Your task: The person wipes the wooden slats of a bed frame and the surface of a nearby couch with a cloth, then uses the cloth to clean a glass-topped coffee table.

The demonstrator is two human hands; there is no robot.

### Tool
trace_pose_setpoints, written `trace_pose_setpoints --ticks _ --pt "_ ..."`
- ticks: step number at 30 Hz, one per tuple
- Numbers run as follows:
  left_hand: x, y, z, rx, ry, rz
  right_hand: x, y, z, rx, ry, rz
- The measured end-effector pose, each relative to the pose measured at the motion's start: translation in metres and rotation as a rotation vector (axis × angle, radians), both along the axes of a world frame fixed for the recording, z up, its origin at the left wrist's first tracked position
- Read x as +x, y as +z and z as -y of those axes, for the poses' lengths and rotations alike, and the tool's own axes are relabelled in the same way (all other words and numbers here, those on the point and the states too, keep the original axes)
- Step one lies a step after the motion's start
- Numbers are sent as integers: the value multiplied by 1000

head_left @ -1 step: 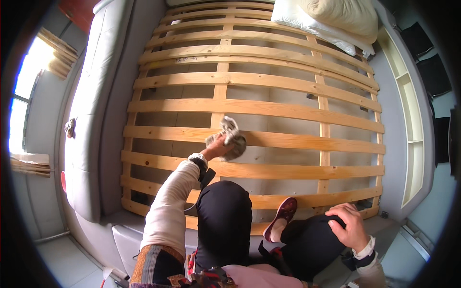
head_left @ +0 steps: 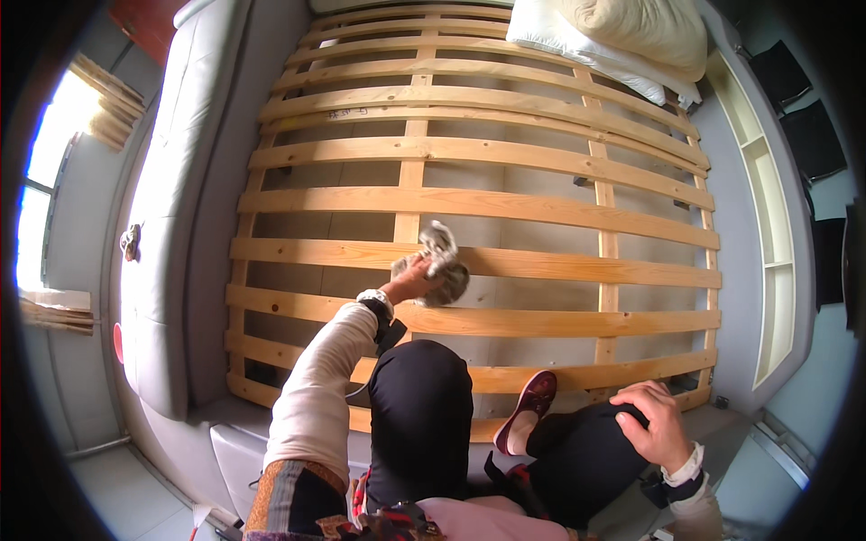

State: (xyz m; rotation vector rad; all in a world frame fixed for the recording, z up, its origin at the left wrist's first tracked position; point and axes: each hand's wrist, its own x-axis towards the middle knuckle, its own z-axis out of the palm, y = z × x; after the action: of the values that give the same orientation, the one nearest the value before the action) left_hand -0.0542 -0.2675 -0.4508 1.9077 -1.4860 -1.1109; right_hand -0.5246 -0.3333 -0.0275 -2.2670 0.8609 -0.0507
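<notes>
My left hand (head_left: 410, 279) is closed on a crumpled grey-brown cloth (head_left: 446, 287), one end of which sticks up. The cloth lies against one of the pale wooden slats (head_left: 550, 263) of a bed base, and part of it hangs over the gap on the near side. On my bent right knee, in dark trousers, my right hand (head_left: 656, 428) rests with its fingers stretched out and nothing in it. My left knee (head_left: 420, 410) is over the nearest slats, close below the cloth.
Grey padded rails (head_left: 167, 225) border the slats at left. White and cream bedding (head_left: 622, 41) is heaped at the far right. Open shelf compartments (head_left: 769, 234) run along the right side. My dark red shoe (head_left: 538, 397) stands among the near slats, with the floor showing through the gaps.
My left hand and the cloth have shifted slightly to the right and a little nearer along the slat. My right hand stays on the knee.
</notes>
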Motion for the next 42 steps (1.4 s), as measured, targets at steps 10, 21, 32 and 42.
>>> trace_pose_setpoints --ticks 10,21,32,42 --pt "-15 56 33 -42 138 39 10 -3 4 47 -47 -20" --pt "-33 70 78 -126 -204 109 44 -11 16 77 -16 -86" --pt "140 62 -66 100 369 480 58 -6 8 55 -41 -108" --pt "283 81 -224 103 1245 612 79 -10 4 99 -119 -138"
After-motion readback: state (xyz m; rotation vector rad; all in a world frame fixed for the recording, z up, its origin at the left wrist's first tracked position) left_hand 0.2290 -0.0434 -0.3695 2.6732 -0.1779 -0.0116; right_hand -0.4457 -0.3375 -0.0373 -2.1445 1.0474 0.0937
